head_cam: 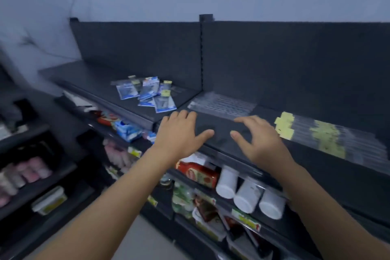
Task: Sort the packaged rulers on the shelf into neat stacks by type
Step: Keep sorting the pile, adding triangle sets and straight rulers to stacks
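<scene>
On the dark top shelf [213, 126] lie clear-packaged rulers: one group of transparent rulers [223, 104] at the centre back, and a longer spread of rulers with yellow header cards [322, 135] to the right. My left hand [181, 133] hovers flat over the shelf's front edge, fingers straight, holding nothing. My right hand [259, 137] is spread just left of the yellow-carded rulers, fingers slightly bent and blurred, also holding nothing. Whether it touches a package I cannot tell.
A loose pile of small blue-and-white packets [145, 93] lies on the left part of the top shelf. Lower shelves hold a red sauce pack [198, 173], white cups [247, 194], a blue box [128, 130] and pink items [31, 170]. A dark back panel [274, 59] rises behind.
</scene>
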A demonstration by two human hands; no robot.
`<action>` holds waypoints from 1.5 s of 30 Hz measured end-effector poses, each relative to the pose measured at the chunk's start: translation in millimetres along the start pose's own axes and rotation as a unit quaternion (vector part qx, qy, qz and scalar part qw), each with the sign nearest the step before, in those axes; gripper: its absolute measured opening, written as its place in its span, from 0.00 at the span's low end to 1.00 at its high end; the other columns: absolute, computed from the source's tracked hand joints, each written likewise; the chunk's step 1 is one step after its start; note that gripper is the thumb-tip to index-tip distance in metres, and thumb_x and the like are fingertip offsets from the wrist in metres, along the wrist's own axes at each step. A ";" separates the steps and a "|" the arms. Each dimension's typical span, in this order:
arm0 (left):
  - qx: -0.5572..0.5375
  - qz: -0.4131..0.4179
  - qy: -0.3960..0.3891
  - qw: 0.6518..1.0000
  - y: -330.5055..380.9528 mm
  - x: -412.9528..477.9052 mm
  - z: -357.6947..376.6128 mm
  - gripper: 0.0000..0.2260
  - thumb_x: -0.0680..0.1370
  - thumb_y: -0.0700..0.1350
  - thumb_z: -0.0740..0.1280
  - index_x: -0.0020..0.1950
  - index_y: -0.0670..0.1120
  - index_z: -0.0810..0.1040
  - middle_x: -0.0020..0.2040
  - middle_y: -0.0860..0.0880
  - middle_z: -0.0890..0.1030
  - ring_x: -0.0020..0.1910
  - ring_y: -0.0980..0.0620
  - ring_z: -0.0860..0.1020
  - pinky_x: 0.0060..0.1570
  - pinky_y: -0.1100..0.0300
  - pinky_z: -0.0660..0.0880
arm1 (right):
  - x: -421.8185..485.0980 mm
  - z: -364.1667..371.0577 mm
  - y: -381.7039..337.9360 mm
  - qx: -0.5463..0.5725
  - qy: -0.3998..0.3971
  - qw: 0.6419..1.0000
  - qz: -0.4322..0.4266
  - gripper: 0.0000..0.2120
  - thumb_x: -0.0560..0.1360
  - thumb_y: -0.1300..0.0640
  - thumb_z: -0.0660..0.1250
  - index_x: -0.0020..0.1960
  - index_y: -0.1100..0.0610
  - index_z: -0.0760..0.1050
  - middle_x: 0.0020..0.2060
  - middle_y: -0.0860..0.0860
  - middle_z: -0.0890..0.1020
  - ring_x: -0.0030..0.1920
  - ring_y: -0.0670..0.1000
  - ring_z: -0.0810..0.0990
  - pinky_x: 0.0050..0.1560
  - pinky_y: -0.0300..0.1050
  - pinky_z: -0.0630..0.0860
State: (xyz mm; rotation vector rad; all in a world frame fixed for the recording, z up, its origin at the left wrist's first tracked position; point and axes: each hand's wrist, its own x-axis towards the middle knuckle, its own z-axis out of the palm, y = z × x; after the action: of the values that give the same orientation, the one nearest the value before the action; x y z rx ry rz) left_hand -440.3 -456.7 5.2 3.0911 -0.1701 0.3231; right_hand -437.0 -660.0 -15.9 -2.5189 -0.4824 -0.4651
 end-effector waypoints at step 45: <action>-0.131 0.011 -0.059 0.990 -553.5 382.5 135.3 0.14 0.78 0.54 0.63 0.59 0.49 0.75 0.56 0.48 0.78 0.56 0.45 0.75 0.54 0.54 0.71 | 466.8 410.3 -229.3 -0.073 -0.204 0.947 0.238 0.45 0.56 0.33 0.75 0.64 0.56 0.68 0.62 0.54 0.74 0.61 0.56 0.72 0.60 0.52 0.72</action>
State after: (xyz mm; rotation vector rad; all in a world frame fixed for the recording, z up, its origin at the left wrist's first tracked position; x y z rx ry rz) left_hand 21.1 47.5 -57.3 2.8485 -0.2288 0.1069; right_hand -31.8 -137.2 -51.9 -2.7566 0.0334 0.2165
